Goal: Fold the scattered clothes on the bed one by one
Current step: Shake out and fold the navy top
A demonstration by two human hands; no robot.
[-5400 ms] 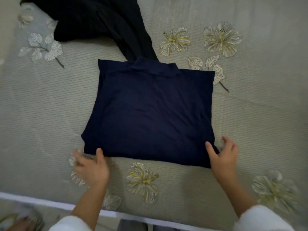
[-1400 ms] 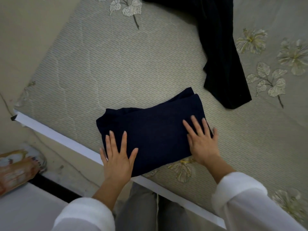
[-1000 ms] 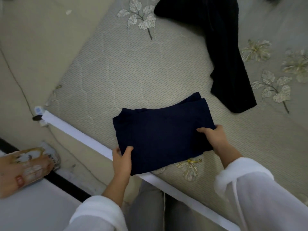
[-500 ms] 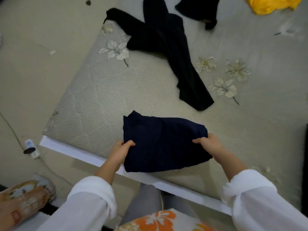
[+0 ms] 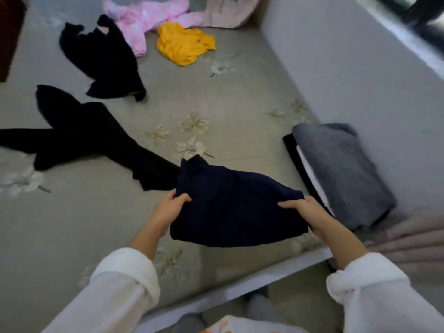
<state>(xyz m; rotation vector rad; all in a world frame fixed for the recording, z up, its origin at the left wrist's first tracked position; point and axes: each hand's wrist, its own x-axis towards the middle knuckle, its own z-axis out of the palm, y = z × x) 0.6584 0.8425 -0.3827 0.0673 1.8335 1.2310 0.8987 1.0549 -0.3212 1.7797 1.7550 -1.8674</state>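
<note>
A folded navy garment (image 5: 230, 203) hangs just above the bed's near edge, held at both sides. My left hand (image 5: 170, 207) grips its left edge and my right hand (image 5: 305, 212) grips its right edge. Unfolded clothes lie further up the bed: a long black piece (image 5: 91, 138) at the left, another black piece (image 5: 103, 58) behind it, a yellow garment (image 5: 185, 44) and a pink fluffy one (image 5: 149, 15) at the far end.
A stack of folded clothes topped by a grey garment (image 5: 341, 171) sits at the right, against the grey wall (image 5: 348, 68). The bed (image 5: 216, 92) has a beige floral cover and its white front edge (image 5: 240, 282) runs below my hands.
The navy garment went from half-folded flat on the bed to a small fold. Both hands gripped its sides and lifted it. The view swung right, showing the folded stack.
</note>
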